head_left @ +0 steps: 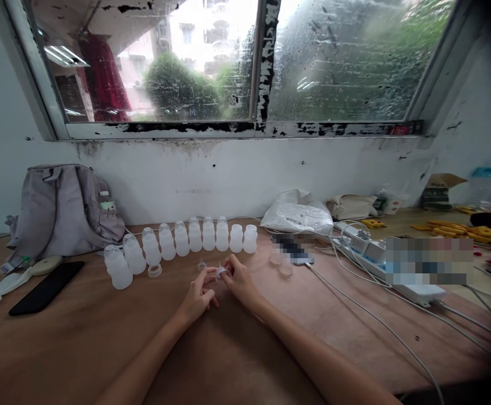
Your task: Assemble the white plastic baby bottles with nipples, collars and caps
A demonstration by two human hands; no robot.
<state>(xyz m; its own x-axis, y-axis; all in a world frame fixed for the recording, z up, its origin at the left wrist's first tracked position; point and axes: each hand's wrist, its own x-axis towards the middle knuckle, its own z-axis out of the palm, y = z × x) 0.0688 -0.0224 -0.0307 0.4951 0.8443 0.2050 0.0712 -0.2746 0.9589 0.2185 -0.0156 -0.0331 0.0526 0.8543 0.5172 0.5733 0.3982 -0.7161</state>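
My right hand [240,280] pinches a clear baby bottle nipple in a collar ring [222,273] between thumb and fingers. From the other side my left hand [198,293] grips the same piece with its fingertips, partly hidden. Just beyond lies a loose clear nipple [202,265] on the table. Several frosted baby bottles [182,242] stand in a curved row behind my hands; most wear clear domed tops. At the row's right end, two bottles [249,241] have open necks. A loose collar ring [155,271] rests before the row.
More clear rings [285,270] lie at right, near a phone [294,250] on a white cable. A power strip [414,289] and cords cross the right side. Left are a black phone [47,287] and grey backpack [63,208]. A plastic bag [298,214] sits by the wall.
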